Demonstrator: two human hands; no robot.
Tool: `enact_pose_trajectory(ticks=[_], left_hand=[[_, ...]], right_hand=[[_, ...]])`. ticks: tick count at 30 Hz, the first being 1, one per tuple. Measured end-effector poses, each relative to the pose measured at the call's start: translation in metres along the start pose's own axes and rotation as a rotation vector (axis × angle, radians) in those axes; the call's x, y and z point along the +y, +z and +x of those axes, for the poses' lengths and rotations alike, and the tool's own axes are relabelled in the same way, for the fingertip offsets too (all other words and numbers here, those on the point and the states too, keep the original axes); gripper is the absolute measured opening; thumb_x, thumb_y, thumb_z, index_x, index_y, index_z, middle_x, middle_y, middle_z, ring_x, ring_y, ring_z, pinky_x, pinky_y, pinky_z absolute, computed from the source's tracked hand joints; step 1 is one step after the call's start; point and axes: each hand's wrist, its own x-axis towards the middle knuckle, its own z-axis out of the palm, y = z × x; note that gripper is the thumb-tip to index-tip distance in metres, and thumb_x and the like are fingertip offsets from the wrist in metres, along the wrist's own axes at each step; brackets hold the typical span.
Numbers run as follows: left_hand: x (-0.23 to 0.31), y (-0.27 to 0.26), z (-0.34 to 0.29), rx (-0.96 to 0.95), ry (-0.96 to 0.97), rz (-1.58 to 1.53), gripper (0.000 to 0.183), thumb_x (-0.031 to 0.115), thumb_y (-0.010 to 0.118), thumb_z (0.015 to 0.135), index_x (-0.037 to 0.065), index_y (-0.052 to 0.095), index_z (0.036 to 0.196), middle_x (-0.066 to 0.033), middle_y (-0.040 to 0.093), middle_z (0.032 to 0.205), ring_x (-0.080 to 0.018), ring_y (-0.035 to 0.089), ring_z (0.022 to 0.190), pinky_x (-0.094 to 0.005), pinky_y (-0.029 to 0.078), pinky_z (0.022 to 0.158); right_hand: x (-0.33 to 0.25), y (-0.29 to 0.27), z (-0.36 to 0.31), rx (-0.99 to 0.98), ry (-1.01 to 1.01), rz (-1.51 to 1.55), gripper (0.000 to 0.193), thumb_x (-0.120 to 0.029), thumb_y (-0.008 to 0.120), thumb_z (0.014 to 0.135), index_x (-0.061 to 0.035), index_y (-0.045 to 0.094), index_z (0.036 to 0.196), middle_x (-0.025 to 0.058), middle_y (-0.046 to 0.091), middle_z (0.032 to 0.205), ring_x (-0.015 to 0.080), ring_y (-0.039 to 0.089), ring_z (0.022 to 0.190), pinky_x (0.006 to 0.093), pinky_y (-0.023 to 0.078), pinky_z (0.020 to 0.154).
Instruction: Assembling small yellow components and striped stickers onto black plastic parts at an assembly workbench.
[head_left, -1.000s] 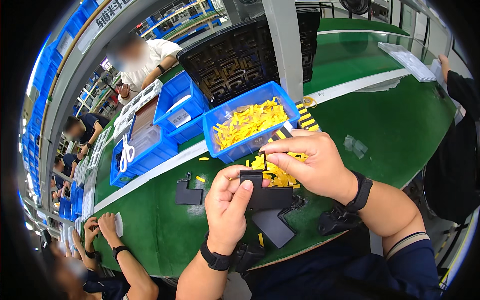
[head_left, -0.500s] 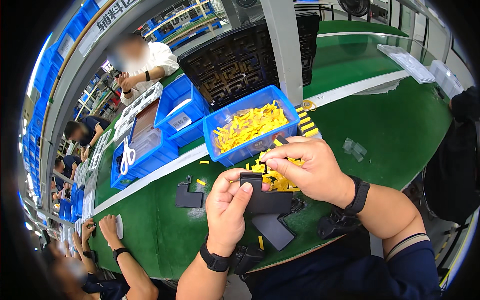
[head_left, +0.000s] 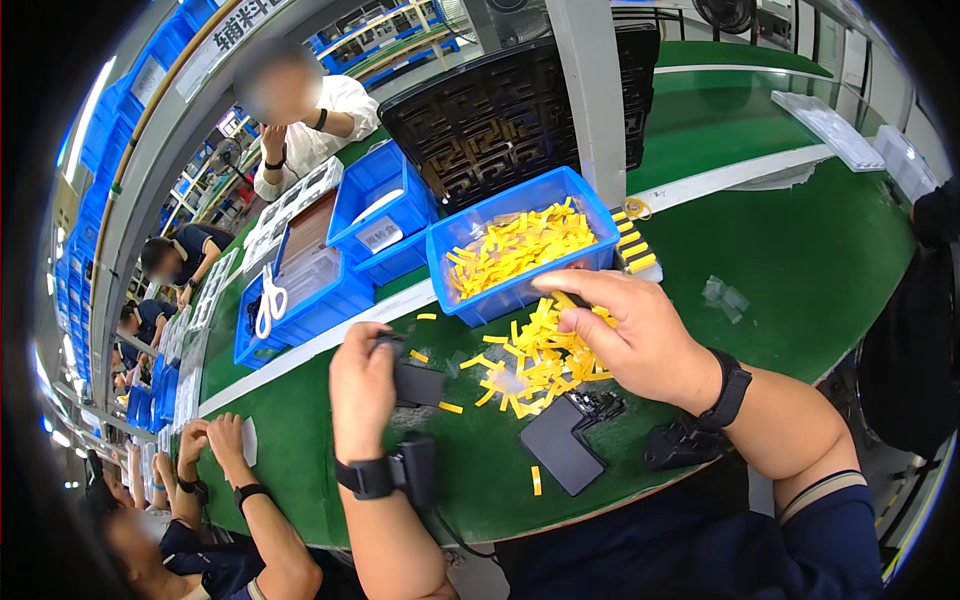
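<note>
touching black part point(head_left: 420, 386), left hand point(head_left: 362, 385); right hand point(head_left: 640, 325) near yellow strips point(head_left: 545, 365).

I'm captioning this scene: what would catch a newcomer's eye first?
Bright yellow strips lie scattered on the green table beside the right hand. Just behind, a blue bin holds many more. White scissors stand out farther left, at a blue box.

Green-topped workbench point(head_left: 790, 270) fills most of the view, edges curved (fisheye lens). Grey metal post point(head_left: 590, 110) rises beyond centre; blue bins point(head_left: 168, 40) line the left; strip light point(head_left: 93, 108) glows upper left.
</note>
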Motion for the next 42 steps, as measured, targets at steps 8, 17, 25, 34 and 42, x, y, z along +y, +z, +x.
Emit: enact_pose_trajectory(ticks=[8,17,25,34,42], left_hand=[[0.010,0.019,-0.011,0.073,0.181,-0.124,0.028,0.007,0.064,0.078,-0.002,0.060,0.104,-0.0136,0.064,0.094,-0.0196,0.063,0.081,-0.0293,0.050,0.072],[0.052,0.059,-0.039,-0.288,0.318,-0.494,0.026,-0.002,0.062,0.079,0.001,0.057,0.104,-0.0036,0.060,0.084,-0.0100,0.059,0.073,-0.0231,0.048,0.063],[0.031,0.058,-0.023,-0.460,0.012,-0.080,0.021,0.003,0.062,0.076,0.000,0.057,0.096,-0.0058,0.058,0.079,-0.0120,0.059,0.072,-0.0251,0.047,0.062],[0.079,0.050,-0.063,-0.600,0.609,0.195,0.081,0.036,0.083,0.056,-0.004,0.048,0.117,-0.0189,0.057,0.093,-0.0350,0.055,0.090,-0.0398,0.045,0.081],[0.068,0.051,-0.059,-0.565,0.202,-0.208,0.035,0.008,0.068,0.077,-0.002,0.054,0.107,-0.0086,0.058,0.088,-0.0164,0.059,0.079,-0.0277,0.047,0.071]], right_hand=[[-0.001,0.009,-0.005,-0.068,0.028,0.052,0.062,-0.007,0.055,0.080,-0.0084,0.033,0.137,0.0221,0.057,0.110,0.0393,0.057,0.092,0.0431,0.046,0.079],[0.001,0.013,-0.009,-0.090,0.011,0.081,0.025,-0.010,0.060,0.080,-0.0049,0.060,0.104,0.0154,0.063,0.091,0.0319,0.062,0.079,0.0368,0.049,0.071],[-0.002,0.001,0.000,0.106,0.073,0.086,0.010,-0.003,0.062,0.076,-0.0011,0.067,0.085,0.0111,0.063,0.081,0.0230,0.062,0.075,0.0304,0.049,0.069],[-0.001,0.006,-0.005,0.085,-0.023,0.046,0.012,-0.005,0.058,0.078,-0.0029,0.066,0.085,0.0104,0.059,0.084,0.0274,0.058,0.079,0.0354,0.046,0.070],[-0.010,0.006,-0.007,0.063,0.043,0.108,0.014,-0.005,0.066,0.076,-0.0023,0.067,0.089,0.0072,0.061,0.077,0.0180,0.059,0.072,0.0290,0.047,0.066]])
